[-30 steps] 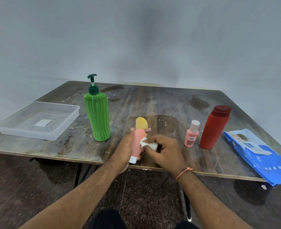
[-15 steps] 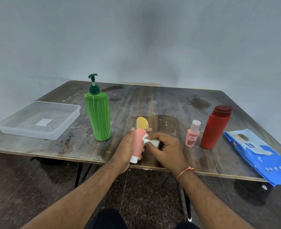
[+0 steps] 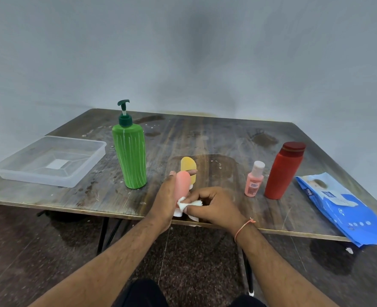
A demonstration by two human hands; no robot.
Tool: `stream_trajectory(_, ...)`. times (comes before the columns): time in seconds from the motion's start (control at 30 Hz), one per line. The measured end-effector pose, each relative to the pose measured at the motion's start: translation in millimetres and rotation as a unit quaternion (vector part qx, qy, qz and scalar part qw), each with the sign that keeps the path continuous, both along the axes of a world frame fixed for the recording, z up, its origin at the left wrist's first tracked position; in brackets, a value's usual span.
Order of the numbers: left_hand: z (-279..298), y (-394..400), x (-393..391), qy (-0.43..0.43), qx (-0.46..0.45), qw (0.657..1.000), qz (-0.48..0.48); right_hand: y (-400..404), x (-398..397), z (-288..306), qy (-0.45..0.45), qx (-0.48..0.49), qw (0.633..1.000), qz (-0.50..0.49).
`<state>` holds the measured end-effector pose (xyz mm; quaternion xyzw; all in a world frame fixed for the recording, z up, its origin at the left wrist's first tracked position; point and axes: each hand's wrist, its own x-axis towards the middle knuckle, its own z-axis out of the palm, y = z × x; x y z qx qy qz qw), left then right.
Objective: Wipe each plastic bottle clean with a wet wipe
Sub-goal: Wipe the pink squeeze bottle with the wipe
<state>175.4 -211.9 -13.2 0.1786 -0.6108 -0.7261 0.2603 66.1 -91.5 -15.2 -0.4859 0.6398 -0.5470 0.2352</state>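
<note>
Left hand (image 3: pixel 164 202) grip wraps the salmon-pink plastic tube bottle (image 3: pixel 181 185) (white cap downward) above the counter's (image 3: pixel 216 138) near edge; right hand (image 3: pixel 214 206) grip pinches the crumpled white wet wipe (image 3: pixel 186 203) against its lower end.

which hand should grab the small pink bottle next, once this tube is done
Right, probably. The small pink bottle stands on the right hand's side, near it. The left hand grips the pink tube and would have to cross over.
</note>
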Motion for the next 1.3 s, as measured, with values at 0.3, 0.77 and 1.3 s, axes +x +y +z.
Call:
stream_trajectory(0.3, -3.0, 5.1, 0.8, 0.040, -0.085, 0.994, 0.052, 1.7, -6.9, 3.4, -0.092, -0.003, 0.993, -0.072)
stream_trajectory(0.77, -6.9, -35.7, 15.0, 0.019, -0.217, 0.972, 0.089, 0.2, -7.1, 4.0, -0.057, 0.018, 0.996, -0.071)
stream_trajectory(1.3, -11.6, -43.8, 15.2, -0.086, -0.139, 0.986, -0.030, -2.3, -0.7, 2.9, -0.012, 0.027, 0.994, -0.101)
